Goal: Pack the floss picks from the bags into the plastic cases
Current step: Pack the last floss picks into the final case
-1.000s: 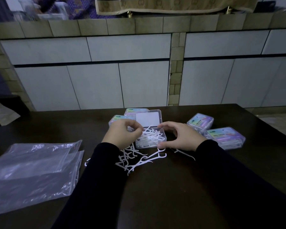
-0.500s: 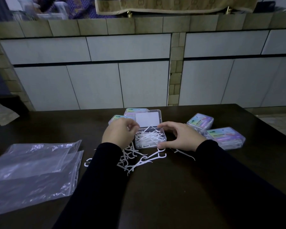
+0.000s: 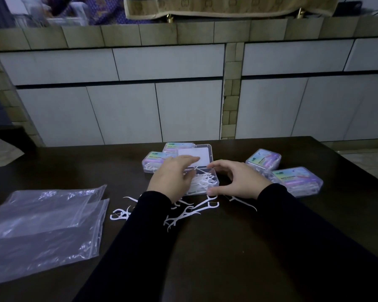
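Clear plastic, the open case (image 3: 202,182) sits mid-worktop (image 3: 227,247) between both hands, its lid tipped back to leave the tray free for loading. The right hand (image 3: 238,179) braces it, thumb at the near corner and fingers arched over the far side, probably to stop it sliding. The left hand (image 3: 175,176) reaches flat across the tray with fingers extended, pinching nothing visible, seemingly pressing picks down. Loose floss picks (image 3: 190,211) lie on the worktop just under the wrists, outside either grip. Four filled cases (image 3: 297,180) ring the back; emptied bags (image 3: 42,225) lie well to the left.
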The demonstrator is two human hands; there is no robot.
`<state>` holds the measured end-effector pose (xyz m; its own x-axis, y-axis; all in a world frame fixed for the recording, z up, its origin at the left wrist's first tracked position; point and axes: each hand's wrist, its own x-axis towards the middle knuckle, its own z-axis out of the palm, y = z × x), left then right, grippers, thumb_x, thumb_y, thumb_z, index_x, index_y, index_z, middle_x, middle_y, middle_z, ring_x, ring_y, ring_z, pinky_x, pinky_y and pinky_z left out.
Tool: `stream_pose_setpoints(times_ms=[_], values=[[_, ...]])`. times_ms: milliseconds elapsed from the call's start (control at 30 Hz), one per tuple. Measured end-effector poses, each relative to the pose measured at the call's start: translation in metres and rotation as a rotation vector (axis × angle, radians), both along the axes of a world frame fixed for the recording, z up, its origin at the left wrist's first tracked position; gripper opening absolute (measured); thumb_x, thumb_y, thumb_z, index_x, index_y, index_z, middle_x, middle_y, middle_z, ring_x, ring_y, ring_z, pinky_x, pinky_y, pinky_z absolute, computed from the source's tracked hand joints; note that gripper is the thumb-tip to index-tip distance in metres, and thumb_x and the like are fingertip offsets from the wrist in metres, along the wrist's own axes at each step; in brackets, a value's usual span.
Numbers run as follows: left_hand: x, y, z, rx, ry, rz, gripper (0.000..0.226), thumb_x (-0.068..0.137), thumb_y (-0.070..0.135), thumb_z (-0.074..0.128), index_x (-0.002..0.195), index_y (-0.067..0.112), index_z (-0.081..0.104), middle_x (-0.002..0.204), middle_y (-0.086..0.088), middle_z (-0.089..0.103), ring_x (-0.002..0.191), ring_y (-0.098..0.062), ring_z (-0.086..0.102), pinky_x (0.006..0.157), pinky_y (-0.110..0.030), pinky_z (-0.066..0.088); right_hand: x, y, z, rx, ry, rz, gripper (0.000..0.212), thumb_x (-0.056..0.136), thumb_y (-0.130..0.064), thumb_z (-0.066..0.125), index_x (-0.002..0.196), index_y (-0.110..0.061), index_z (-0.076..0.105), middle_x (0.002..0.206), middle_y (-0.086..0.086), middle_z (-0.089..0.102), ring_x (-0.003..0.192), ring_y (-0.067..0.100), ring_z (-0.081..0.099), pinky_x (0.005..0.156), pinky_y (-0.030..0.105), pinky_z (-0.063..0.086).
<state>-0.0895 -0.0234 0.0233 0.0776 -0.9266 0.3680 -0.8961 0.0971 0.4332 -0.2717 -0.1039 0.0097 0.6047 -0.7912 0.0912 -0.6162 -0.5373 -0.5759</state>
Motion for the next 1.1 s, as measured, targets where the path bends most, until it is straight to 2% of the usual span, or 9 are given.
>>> stream_pose_setpoints(times_ms=[167, 233, 400, 567, 733, 800, 867, 967, 1100], values=[[0.004, 0.0, 0.002, 0.044, 0.0, 0.01, 0.022, 0.093, 0.032, 0.057, 0.111, 0.034, 0.069, 0.113, 0.012, 0.067, 0.107, -0.005, 0.052, 0.093, -0.029, 0.045, -0.001, -0.001, -0.001, 0.004, -0.017, 0.003, 0.075, 0.064, -0.058, 0.08, 0.13, -0.041, 0.048, 0.132, -0.016, 0.056, 0.122, 0.003, 0.048, 0.105, 0.03, 0.041], [0.007, 0.003, 0.006, 0.055, 0.036, -0.003, 0.023, 0.094, 0.032, 0.057, 0.113, 0.031, 0.069, 0.111, 0.012, 0.068, 0.101, -0.002, 0.056, 0.09, -0.025, 0.046, -0.001, -0.002, -0.001, 0.002, -0.02, 0.008, 0.074, 0.064, -0.057, 0.08, 0.129, -0.042, 0.049, 0.132, -0.015, 0.056, 0.122, 0.003, 0.049, 0.105, 0.031, 0.041], [0.006, -0.002, 0.001, 0.091, 0.026, 0.021, 0.041, 0.099, 0.028, 0.046, 0.139, 0.024, 0.048, 0.121, 0.0, 0.051, 0.118, -0.018, 0.044, 0.104, -0.035, 0.037, -0.001, -0.002, -0.001, 0.0, -0.019, 0.008, 0.075, 0.065, -0.057, 0.08, 0.131, -0.04, 0.048, 0.132, -0.015, 0.056, 0.123, 0.003, 0.049, 0.105, 0.031, 0.041], [0.003, -0.003, -0.002, 0.211, -0.054, -0.063, 0.032, 0.1, 0.024, 0.043, 0.126, 0.029, 0.061, 0.108, 0.003, 0.045, 0.113, -0.017, 0.041, 0.103, -0.035, 0.035, -0.001, -0.001, -0.002, -0.019, -0.004, -0.01, 0.076, 0.066, -0.059, 0.078, 0.132, -0.041, 0.047, 0.134, -0.016, 0.055, 0.124, 0.003, 0.048, 0.106, 0.033, 0.041], [0.009, 0.005, 0.003, 0.155, 0.059, -0.043, 0.03, 0.1, 0.022, 0.044, 0.119, 0.029, 0.066, 0.105, 0.006, 0.051, 0.11, -0.016, 0.046, 0.1, -0.03, 0.036, -0.003, 0.004, -0.001, -0.048, 0.061, -0.044, 0.083, 0.07, -0.061, 0.074, 0.142, -0.04, 0.038, 0.143, -0.011, 0.049, 0.129, 0.011, 0.044, 0.107, 0.037, 0.04], [0.014, 0.014, 0.009, 0.145, 0.125, -0.008, 0.026, 0.099, 0.023, 0.047, 0.115, 0.028, 0.068, 0.112, 0.004, 0.058, 0.108, -0.013, 0.053, 0.097, -0.027, 0.039, -0.003, 0.01, 0.002, -0.115, 0.089, -0.08, 0.09, 0.069, -0.067, 0.071, 0.145, -0.041, 0.031, 0.148, -0.009, 0.042, 0.132, 0.015, 0.039, 0.109, 0.044, 0.036], [0.021, 0.027, 0.015, 0.138, 0.172, 0.04, 0.023, 0.098, 0.024, 0.051, 0.111, 0.027, 0.07, 0.117, 0.006, 0.064, 0.103, -0.009, 0.058, 0.091, -0.021, 0.042, -0.001, 0.016, 0.007, -0.26, 0.088, -0.118, 0.089, 0.071, -0.07, 0.066, 0.146, -0.041, 0.029, 0.149, -0.008, 0.037, 0.134, 0.015, 0.035, 0.11, 0.044, 0.033], [0.04, 0.051, 0.019, 0.112, 0.101, 0.155, 0.022, 0.095, 0.026, 0.055, 0.112, 0.027, 0.07, 0.109, 0.005, 0.068, 0.091, -0.007, 0.056, 0.08, -0.019, 0.039, 0.007, 0.029, 0.017, -0.445, 0.083, -0.104, 0.07, 0.079, -0.067, 0.059, 0.14, -0.038, 0.04, 0.141, -0.009, 0.043, 0.127, 0.013, 0.039, 0.105, 0.038, 0.03], [0.07, 0.084, 0.012, 0.213, 0.082, 0.225, 0.036, 0.09, 0.022, 0.062, 0.125, 0.03, 0.061, 0.115, 0.006, 0.056, 0.1, -0.006, 0.054, 0.085, -0.018, 0.038, 0.032, 0.06, 0.024, -0.547, 0.134, 0.049, 0.054, 0.083, -0.067, 0.052, 0.127, -0.037, 0.056, 0.128, -0.013, 0.053, 0.116, 0.01, 0.043, 0.098, 0.035, 0.028]])
